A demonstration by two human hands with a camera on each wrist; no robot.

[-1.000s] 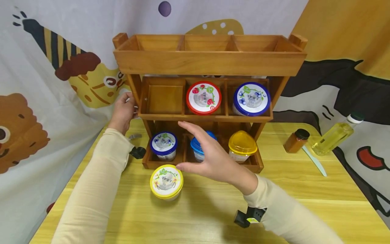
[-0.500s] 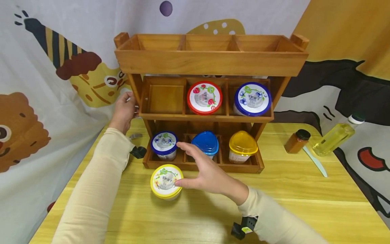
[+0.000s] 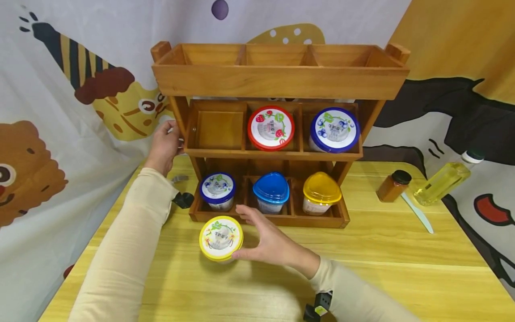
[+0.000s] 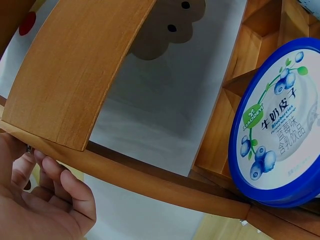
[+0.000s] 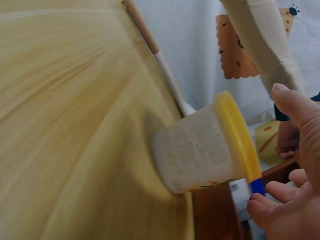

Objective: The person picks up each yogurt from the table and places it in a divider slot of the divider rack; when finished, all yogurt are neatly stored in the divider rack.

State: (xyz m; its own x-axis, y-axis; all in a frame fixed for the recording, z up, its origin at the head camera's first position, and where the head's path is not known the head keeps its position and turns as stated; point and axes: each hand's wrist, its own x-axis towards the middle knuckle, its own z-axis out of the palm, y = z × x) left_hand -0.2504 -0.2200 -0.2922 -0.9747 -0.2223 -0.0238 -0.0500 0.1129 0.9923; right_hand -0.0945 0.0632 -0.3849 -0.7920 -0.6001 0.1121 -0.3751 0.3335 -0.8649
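My left hand (image 3: 162,145) holds the left side of the brown wooden rack (image 3: 277,83); in the left wrist view its curled fingers and thumb are at the edge of the wood. A round white tub with a yellow lid (image 3: 221,237) stands upright on the table in front of the rack. My right hand (image 3: 273,243) is at the tub's right side, with thumb and fingers spread apart and the thumb tip right at the lid's rim. The right wrist view shows the tub's white wall (image 5: 192,150) beside the loosely bent fingers (image 5: 285,190).
The middle tier holds a red-lidded tub (image 3: 271,128) and a blue-lidded blueberry tub (image 3: 335,130). Below stand a smaller blueberry tub (image 3: 217,190), a blue-lidded cup (image 3: 271,190) and a yellow-lidded cup (image 3: 322,192). A jar (image 3: 393,185), oil bottle (image 3: 442,183) and pale green knife (image 3: 418,213) lie right.
My right hand has moved down and left from in front of the bottom tier to the yellow-lidded tub's side. The left hand keeps its place on the rack.
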